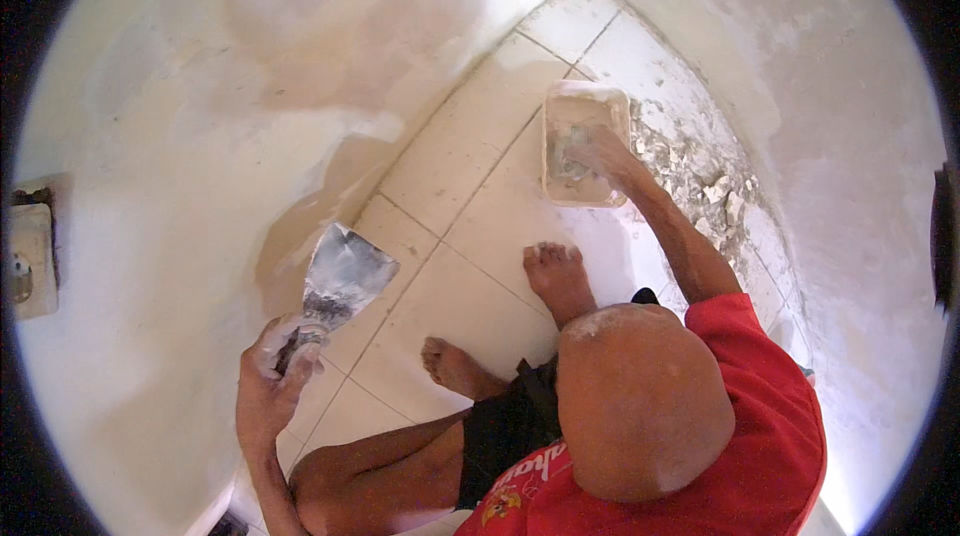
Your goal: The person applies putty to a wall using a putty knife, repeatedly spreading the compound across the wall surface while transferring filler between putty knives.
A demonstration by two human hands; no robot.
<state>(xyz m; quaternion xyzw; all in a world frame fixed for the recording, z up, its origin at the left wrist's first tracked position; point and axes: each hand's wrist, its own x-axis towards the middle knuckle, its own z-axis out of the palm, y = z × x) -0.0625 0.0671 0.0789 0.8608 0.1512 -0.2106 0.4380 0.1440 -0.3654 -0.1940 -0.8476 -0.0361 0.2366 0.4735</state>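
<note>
My left hand (275,371) is wrapped round the handle of a wide putty knife (348,274). Its blade is smeared with whitish filler and points up and away, close to the left wall. My right arm reaches forward over a pale rectangular tub (586,203) on the floor. Inside the tub, my right hand (602,154) is closed with its fingers down at a greyish-green flat thing (574,152); what the fingers grip is too blurred to name. Beige paste or powder coats the tub's inside.
Broken plaster chips (718,191) lie to the right of the tub, along the right wall (850,156). The patchy left wall (180,136) has a socket box (32,261) in it. My bare feet (560,281) stand on pale floor tiles (400,286).
</note>
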